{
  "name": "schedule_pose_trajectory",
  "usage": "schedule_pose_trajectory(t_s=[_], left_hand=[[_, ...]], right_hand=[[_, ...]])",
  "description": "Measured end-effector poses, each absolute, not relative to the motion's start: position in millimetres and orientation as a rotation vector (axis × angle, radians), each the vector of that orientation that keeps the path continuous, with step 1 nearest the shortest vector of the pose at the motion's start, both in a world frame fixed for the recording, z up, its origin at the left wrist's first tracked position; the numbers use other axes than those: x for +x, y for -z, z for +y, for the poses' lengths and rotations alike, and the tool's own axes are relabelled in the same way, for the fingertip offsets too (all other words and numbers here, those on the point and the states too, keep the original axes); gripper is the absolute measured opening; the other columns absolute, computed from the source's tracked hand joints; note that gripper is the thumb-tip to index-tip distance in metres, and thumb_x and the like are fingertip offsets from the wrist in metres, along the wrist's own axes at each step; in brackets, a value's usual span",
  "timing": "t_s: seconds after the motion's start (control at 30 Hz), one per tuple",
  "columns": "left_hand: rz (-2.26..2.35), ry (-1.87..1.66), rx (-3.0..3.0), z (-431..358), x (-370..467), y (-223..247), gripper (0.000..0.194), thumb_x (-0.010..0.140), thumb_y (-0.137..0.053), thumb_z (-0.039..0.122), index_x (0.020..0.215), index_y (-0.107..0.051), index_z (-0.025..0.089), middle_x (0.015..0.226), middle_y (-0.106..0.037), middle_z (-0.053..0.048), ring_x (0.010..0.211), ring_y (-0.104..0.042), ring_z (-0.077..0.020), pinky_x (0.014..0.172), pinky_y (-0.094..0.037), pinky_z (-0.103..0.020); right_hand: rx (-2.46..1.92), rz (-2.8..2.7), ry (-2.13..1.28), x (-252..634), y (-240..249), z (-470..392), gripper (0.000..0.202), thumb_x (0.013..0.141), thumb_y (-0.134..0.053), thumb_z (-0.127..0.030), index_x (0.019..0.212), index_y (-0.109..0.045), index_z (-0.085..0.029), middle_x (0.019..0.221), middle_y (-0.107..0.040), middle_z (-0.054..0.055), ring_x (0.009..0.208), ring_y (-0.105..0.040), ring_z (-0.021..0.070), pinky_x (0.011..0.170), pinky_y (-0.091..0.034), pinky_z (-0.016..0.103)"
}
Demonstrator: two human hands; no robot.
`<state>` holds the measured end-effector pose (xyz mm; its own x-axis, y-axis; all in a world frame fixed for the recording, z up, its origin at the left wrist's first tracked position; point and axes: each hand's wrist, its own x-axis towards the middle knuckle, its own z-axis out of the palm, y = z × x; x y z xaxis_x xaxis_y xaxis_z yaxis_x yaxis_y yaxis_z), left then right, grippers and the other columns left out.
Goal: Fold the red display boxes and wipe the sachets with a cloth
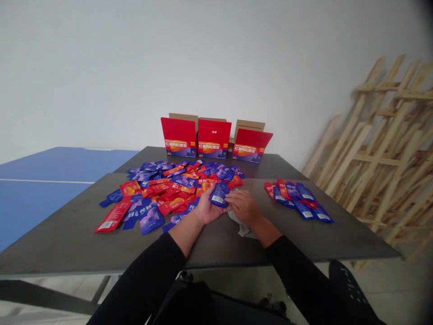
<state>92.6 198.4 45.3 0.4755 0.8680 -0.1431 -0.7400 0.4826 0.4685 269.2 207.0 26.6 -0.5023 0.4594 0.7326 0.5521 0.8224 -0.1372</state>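
The left hand (207, 208) is holding a blue pouch (219, 194) over the near middle of the dark table (128, 253), its grip closing around the pouch from below and from the left, the palm facing up. The pouch is lying tilted in that palm, showing a white barcode label near its lower end. The right hand (244, 207) is meeting the pouch at its right edge with bent fingers; whether these fingers are pinching the edge or only touching it, I cannot tell. A crumpled pale cloth or sheet (242, 229) is lying on the table, partly under the right hand and forearm.

To the left of the hands and beyond them, a large loose pile of red and blue pouches (172, 192) is spreading over the table, many overlapping at different angles. A red pouch (113, 216) is lying at the pile's near left edge, and a blue pouch with a flower print (150, 218) is lying nearer the left forearm. To the right, well apart from the big pile, a smaller group of red and blue pouches (299, 198) is resting on the table.

Behind the large pile, three red printed cartons are standing in a row with their flaps raised: the left carton (180, 146) and the middle carton (213, 146) are standing close together, while the right carton (248, 151) is standing slightly apart. A blue table-tennis table (50, 180) is extending beyond the left side, and wooden frames (382, 153) are leaning by the wall on the right.
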Motion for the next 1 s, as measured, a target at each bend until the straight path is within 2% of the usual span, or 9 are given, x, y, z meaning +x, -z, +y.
schedule_pose_trajectory(t_s=[0.13, 0.27, 0.33, 0.47, 0.6, 0.7, 0.8, 0.87, 1.0], left_hand=[[0.426, -1.103, 0.348, 201, 91, -49, 0.044, 0.093, -0.044, 0.046, 0.11, -0.063, 0.009, 0.1, -0.069, -0.014, 0.087, -0.067, -0.024, 0.077, -0.054, -0.04], [0.417, -1.149, 0.395, 202, 91, -50, 0.052, 0.092, -0.044, 0.054, 0.11, -0.063, 0.009, 0.102, -0.069, -0.015, 0.079, -0.067, -0.0227, 0.063, -0.054, -0.035], [0.397, -1.137, 0.415, 202, 91, -50, 0.054, 0.092, -0.043, 0.056, 0.109, -0.063, 0.009, 0.102, -0.068, -0.016, 0.078, -0.066, -0.0223, 0.06, -0.053, -0.033], [0.425, -1.175, 0.423, 204, 91, -48, 0.051, 0.092, -0.045, 0.055, 0.11, -0.063, 0.011, 0.103, -0.068, -0.015, 0.079, -0.067, -0.0213, 0.057, -0.053, -0.031], [0.504, -1.219, 0.403, 208, 91, -46, 0.049, 0.092, -0.045, 0.054, 0.107, -0.064, 0.011, 0.099, -0.069, -0.013, 0.078, -0.067, -0.0196, 0.062, -0.054, -0.03], [0.493, -1.135, 0.413, 206, 91, -46, 0.053, 0.091, -0.045, 0.057, 0.102, -0.065, 0.01, 0.09, -0.07, -0.012, 0.079, -0.068, -0.0219, 0.07, -0.054, -0.033], [0.459, -0.959, 0.432, 201, 90, -47, 0.058, 0.09, -0.044, 0.061, 0.099, -0.067, 0.009, 0.082, -0.07, -0.012, 0.072, -0.068, -0.0219, 0.069, -0.053, -0.031], [0.447, -0.86, 0.448, 197, 90, -48, 0.057, 0.09, -0.044, 0.061, 0.101, -0.067, 0.01, 0.08, -0.07, -0.012, 0.07, -0.068, -0.0211, 0.068, -0.052, -0.03], [0.419, -0.741, 0.515, 192, 93, -48, 0.056, 0.091, -0.043, 0.06, 0.111, -0.066, 0.012, 0.089, -0.072, -0.013, 0.082, -0.07, -0.0248, 0.076, -0.053, -0.035]], right_hand=[[-1.024, -1.844, 0.023, 269, -13, 212, 0.031, 0.086, -0.045, -0.016, 0.108, -0.067, -0.017, 0.111, -0.065, 0.012, 0.108, -0.058, 0.022, 0.098, -0.045, 0.041], [-1.291, -1.881, -0.085, 267, 4, 218, 0.048, 0.08, -0.063, -0.036, 0.125, -0.059, -0.018, 0.125, -0.057, 0.016, 0.118, -0.053, 0.0284, 0.1, -0.043, 0.047], [-1.325, -1.986, -0.157, 268, 8, 220, 0.05, 0.078, -0.065, -0.033, 0.126, -0.058, -0.021, 0.122, -0.06, 0.014, 0.115, -0.055, 0.0277, 0.099, -0.043, 0.047], [-1.375, -1.806, -0.169, 273, 0, 220, 0.036, 0.077, -0.055, -0.018, 0.113, -0.059, -0.018, 0.107, -0.064, 0.011, 0.1, -0.06, 0.0241, 0.093, -0.047, 0.043], [-1.128, -1.663, 0.03, 274, -15, 208, 0.038, 0.078, -0.051, -0.018, 0.115, -0.057, -0.02, 0.108, -0.059, 0.01, 0.102, -0.057, 0.0238, 0.094, -0.048, 0.044], [-0.755, -1.938, 0.131, 267, -16, 196, 0.04, 0.078, -0.054, -0.017, 0.117, -0.059, -0.024, 0.111, -0.056, 0.009, 0.104, -0.056, 0.0226, 0.092, -0.05, 0.041], [-0.525, -2.167, 0.217, 258, -11, 189, 0.039, 0.079, -0.059, -0.019, 0.117, -0.063, -0.028, 0.112, -0.056, 0.008, 0.103, -0.056, 0.0219, 0.089, -0.052, 0.039], [-0.484, -2.237, 0.238, 254, -9, 188, 0.037, 0.082, -0.062, -0.024, 0.118, -0.063, -0.029, 0.112, -0.056, 0.008, 0.102, -0.057, 0.0224, 0.088, -0.053, 0.04], [-0.569, -2.249, 0.203, 254, -8, 188, 0.036, 0.085, -0.063, -0.028, 0.121, -0.063, -0.029, 0.115, -0.056, 0.009, 0.104, -0.057, 0.024, 0.09, -0.052, 0.041]])
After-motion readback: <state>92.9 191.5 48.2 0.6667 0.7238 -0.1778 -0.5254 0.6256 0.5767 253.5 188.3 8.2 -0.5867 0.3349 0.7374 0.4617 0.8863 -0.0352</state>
